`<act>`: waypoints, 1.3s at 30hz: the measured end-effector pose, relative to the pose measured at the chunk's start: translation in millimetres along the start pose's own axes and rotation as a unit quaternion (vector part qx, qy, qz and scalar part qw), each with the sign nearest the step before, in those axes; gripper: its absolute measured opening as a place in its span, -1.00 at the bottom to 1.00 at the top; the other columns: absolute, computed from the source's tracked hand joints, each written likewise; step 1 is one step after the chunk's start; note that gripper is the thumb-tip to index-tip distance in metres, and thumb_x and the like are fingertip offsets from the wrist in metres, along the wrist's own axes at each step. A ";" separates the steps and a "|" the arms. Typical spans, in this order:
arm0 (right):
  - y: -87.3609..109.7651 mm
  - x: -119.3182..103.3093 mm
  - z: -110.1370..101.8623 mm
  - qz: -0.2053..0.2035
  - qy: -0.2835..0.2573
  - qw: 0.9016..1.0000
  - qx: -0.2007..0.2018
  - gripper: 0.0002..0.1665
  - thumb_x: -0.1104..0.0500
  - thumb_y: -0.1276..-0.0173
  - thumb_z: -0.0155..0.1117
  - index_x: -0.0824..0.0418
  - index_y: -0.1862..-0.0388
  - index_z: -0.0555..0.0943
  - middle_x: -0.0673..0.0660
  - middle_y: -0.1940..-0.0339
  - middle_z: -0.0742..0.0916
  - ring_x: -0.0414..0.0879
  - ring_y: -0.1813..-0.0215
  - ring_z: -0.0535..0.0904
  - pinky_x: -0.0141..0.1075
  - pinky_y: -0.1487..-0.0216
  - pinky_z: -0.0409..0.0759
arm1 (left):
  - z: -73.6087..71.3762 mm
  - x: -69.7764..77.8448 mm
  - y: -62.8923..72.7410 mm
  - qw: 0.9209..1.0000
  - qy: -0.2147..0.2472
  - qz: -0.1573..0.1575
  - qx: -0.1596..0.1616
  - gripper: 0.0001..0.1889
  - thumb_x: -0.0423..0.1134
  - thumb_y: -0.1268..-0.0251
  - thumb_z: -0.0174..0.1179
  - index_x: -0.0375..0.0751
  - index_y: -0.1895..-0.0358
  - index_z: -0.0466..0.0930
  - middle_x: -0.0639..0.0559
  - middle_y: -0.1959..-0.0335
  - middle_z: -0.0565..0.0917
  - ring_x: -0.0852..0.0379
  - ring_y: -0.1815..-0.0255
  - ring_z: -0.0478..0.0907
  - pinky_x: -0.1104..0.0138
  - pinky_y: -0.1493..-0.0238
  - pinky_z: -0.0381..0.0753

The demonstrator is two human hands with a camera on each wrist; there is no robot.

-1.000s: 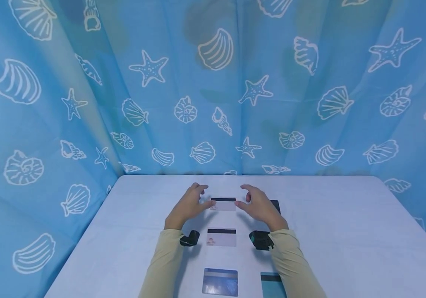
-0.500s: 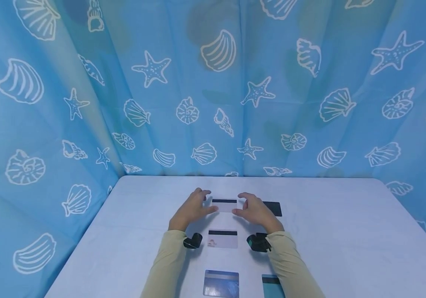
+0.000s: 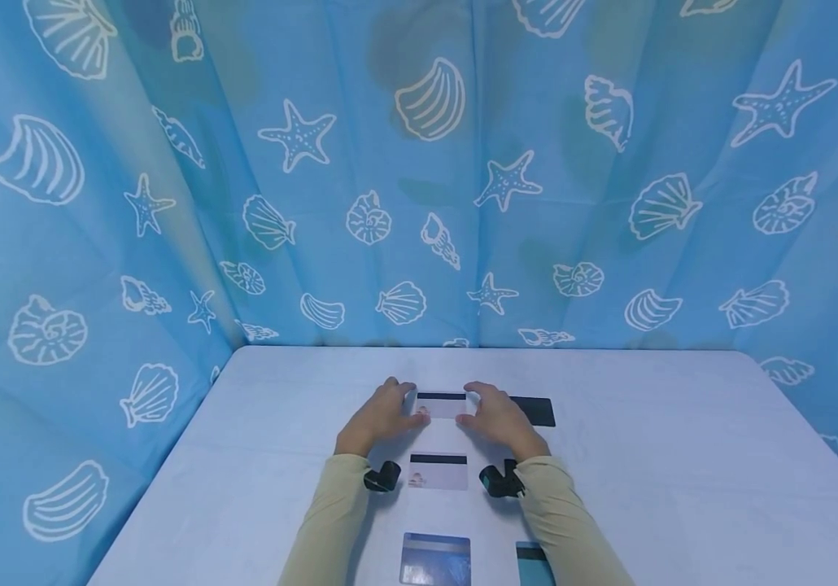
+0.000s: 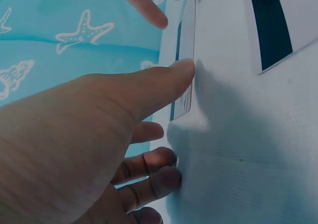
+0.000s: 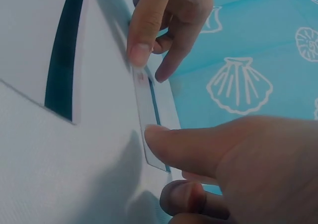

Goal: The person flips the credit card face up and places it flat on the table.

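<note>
Beyond the middle striped card [image 3: 438, 474], the far striped card [image 3: 441, 406] is framed by the left hand [image 3: 381, 413] and right hand [image 3: 498, 418] — thumbs and fingers held apart, firm contact not discernible — and would best be met lightly, evenly from both ends.

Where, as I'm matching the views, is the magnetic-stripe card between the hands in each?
Head: magnetic-stripe card, lower half, just right of centre.
Left wrist: card, mostly upper half, just right of centre.
Right wrist: card, near the centre.
Landmark: blue seashell-patterned curtain, in all three.
</note>
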State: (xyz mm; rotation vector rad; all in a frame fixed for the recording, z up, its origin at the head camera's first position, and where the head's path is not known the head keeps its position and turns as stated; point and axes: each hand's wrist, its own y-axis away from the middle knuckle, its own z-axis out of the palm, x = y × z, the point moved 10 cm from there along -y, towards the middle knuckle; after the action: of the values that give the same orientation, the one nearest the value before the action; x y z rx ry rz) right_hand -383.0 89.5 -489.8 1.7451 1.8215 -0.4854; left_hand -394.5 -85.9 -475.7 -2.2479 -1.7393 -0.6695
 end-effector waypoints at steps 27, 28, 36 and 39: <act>-4.5 2.9 8.5 0.018 0.019 0.999 -0.026 -0.43 0.11 -0.37 0.45 0.14 -0.31 0.52 0.14 0.19 0.69 -0.01 0.20 0.62 -0.03 0.05 0.65 | 6.9 -4.5 -4.0 1.000 0.005 -0.006 -0.018 -0.52 -0.03 -0.34 0.40 -0.09 -0.24 0.55 -0.13 -0.14 0.57 -0.06 -0.20 0.55 -0.03 -0.40 0.51; -4.5 3.4 8.8 0.019 0.017 0.999 -0.027 -0.43 0.11 -0.37 0.45 0.14 -0.31 0.52 0.13 0.21 0.68 -0.01 0.20 0.61 -0.04 0.06 0.65 | 6.9 -4.3 -3.8 1.000 0.005 -0.008 -0.020 -0.51 -0.03 -0.34 0.40 -0.09 -0.25 0.55 -0.14 -0.15 0.57 -0.06 -0.22 0.55 -0.03 -0.41 0.51; -4.0 5.0 11.2 0.022 0.013 0.999 -0.034 -0.43 0.11 -0.38 0.44 0.11 -0.31 0.48 0.12 0.24 0.67 -0.02 0.23 0.61 -0.08 0.11 0.63 | 6.7 -4.5 -1.7 0.999 0.008 -0.022 -0.026 -0.48 -0.02 -0.34 0.40 -0.04 -0.30 0.53 -0.13 -0.19 0.57 -0.07 -0.26 0.55 -0.04 -0.41 0.50; -2.4 2.9 9.8 0.020 0.015 0.999 -0.032 -0.41 0.11 -0.37 0.45 0.12 -0.32 0.47 0.13 0.24 0.67 -0.02 0.23 0.61 -0.07 0.10 0.63 | 6.0 -3.2 -1.4 1.000 0.007 -0.017 -0.024 -0.49 -0.04 -0.33 0.41 -0.06 -0.28 0.53 -0.14 -0.19 0.58 -0.07 -0.24 0.56 -0.04 -0.40 0.51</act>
State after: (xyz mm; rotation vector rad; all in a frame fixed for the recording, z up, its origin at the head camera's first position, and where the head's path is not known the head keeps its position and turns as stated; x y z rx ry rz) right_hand -383.9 85.6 -499.5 1.7497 1.7986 -0.3828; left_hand -395.1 -85.7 -482.7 -2.2426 -1.7772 -0.7405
